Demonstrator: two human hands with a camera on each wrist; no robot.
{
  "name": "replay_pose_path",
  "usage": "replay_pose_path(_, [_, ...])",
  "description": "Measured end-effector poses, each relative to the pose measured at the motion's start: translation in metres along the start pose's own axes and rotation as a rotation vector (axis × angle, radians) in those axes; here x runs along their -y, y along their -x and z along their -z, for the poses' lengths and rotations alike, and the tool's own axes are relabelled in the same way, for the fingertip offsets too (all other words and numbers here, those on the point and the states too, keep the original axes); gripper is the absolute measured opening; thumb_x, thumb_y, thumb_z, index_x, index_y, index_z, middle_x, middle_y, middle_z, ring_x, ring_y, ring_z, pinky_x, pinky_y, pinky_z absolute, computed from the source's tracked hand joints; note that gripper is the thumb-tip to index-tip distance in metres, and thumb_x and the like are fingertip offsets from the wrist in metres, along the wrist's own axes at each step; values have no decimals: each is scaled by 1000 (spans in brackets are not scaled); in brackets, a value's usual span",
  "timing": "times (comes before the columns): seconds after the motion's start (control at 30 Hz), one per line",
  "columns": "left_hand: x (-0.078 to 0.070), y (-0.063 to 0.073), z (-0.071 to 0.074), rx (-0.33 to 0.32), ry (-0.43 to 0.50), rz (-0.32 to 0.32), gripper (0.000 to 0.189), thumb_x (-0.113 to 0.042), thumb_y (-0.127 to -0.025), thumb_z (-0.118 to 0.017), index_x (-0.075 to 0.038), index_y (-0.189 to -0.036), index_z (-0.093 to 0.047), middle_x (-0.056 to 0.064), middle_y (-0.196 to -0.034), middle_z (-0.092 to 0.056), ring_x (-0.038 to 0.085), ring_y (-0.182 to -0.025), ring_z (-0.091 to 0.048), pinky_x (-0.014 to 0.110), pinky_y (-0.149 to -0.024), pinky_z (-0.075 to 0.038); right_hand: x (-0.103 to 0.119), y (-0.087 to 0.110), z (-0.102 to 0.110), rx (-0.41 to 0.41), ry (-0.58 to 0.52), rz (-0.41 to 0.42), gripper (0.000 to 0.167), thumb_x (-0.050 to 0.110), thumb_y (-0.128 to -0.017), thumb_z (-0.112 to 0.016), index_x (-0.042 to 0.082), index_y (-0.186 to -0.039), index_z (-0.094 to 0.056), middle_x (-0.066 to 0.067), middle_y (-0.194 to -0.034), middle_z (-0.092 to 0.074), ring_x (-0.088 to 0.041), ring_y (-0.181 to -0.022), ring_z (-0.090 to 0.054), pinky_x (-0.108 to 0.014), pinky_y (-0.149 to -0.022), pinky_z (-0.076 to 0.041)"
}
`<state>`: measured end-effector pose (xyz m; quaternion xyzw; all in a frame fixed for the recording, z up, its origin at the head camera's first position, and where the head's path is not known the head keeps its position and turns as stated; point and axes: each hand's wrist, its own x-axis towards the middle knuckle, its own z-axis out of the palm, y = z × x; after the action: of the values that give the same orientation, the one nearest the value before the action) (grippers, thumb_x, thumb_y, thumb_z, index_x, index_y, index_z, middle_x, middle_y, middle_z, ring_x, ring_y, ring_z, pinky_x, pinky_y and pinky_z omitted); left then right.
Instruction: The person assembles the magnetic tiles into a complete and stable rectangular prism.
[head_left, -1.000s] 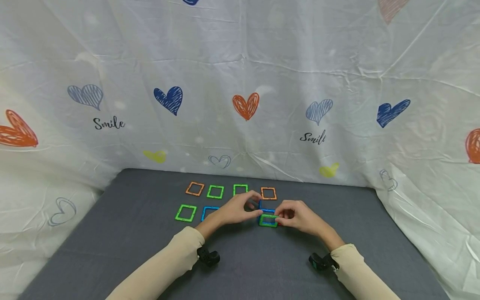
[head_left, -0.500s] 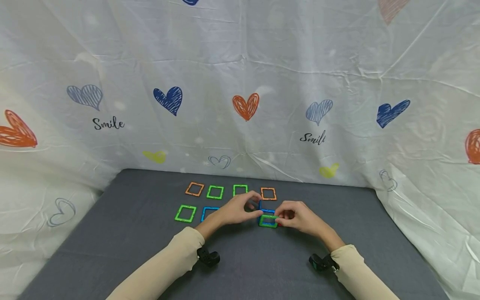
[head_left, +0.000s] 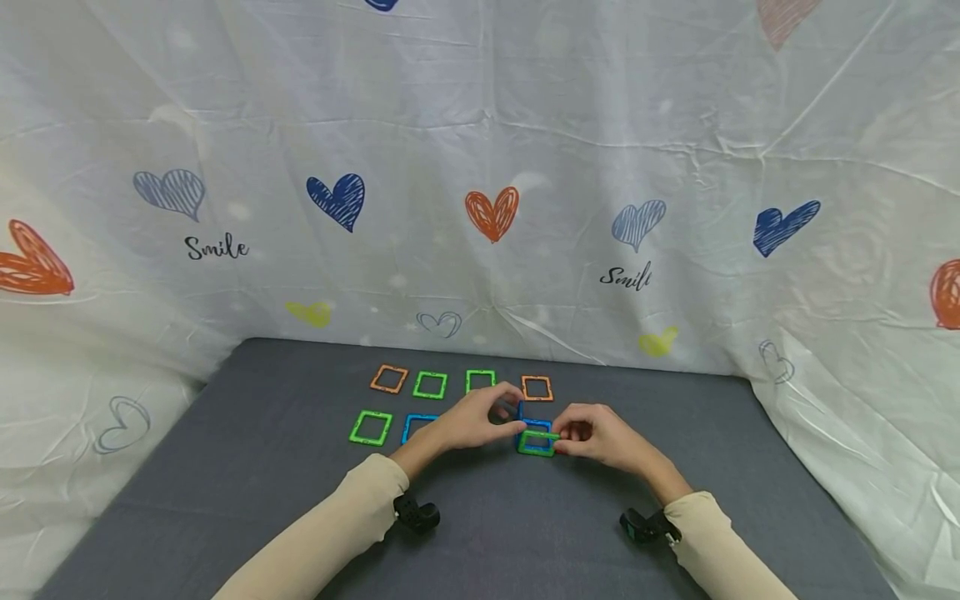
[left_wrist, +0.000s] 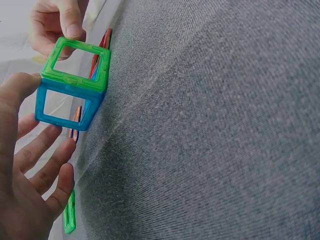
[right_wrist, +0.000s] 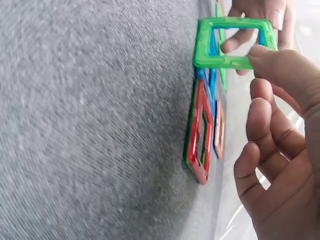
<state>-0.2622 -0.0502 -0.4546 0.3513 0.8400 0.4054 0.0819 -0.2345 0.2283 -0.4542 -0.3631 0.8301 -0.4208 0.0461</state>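
A glossy green plastic square frame [left_wrist: 72,80] with rounded corners and an open middle meets a blue square frame [left_wrist: 59,122] edge to edge, together forming a partial, hollow box on the coarse woven grey tablecloth [head_left: 480,525]. The right hand [head_left: 600,435] pinches the green one's edge between thumb and forefinger, its other fingers loosely bent; the left hand [head_left: 474,421], thumb and fingers parted, lightly spans the blue one by its upper corners. A shiny red square frame [right_wrist: 201,171] lies just beside the box, on the right-hand side; behind stands the creased, heart-printed white curtain [head_left: 420,125]. Against half a second ago, the right hand has shifted slightly rightward, while the left has kept its place.
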Motion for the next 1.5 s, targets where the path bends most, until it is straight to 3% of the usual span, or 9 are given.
replay_pose_path(0.33, [0,0,0,-2,5,2,47,-31,-99,-70,-5,-135,-56,7,-130,-62,19,-105,-66,35,-93,-51,-6,3,6,-15,10,-16,12,8,-91,-79,12,-101,-75,3,-86,-64,-14,-72,-58,-28,-61,-51])
replay_pose_path(0.6, [1,-1,0,-2,0,5,46,-33,-99,-69,-7,-135,-57,6,-130,-62,19,-104,-66,36,-92,-51,-16,0,14,-64,7,-75,17,7,-90,-79,1,-105,-73,-2,-87,-64,-18,-71,-58,-29,-60,-49])
replay_pose_path(1.17, [2,-2,0,6,-11,7,46,-32,-99,-69,-7,-135,-57,5,-130,-62,18,-104,-65,35,-93,-50,-52,-27,31,-100,70,-163,53,23,-82,-89,3,-126,-68,-12,-97,-61,-21,-72,-52,-31,-66,-47])
replay_pose_path(1.5, [1,-1,1,7,-12,7,45,-33,-99,-70,-8,-134,-57,6,-130,-62,18,-104,-66,35,-93,-50,-56,-46,25,-83,109,-229,55,26,-81,-90,7,-128,-68,-12,-101,-61,-22,-76,-51,-36,-67,-46])
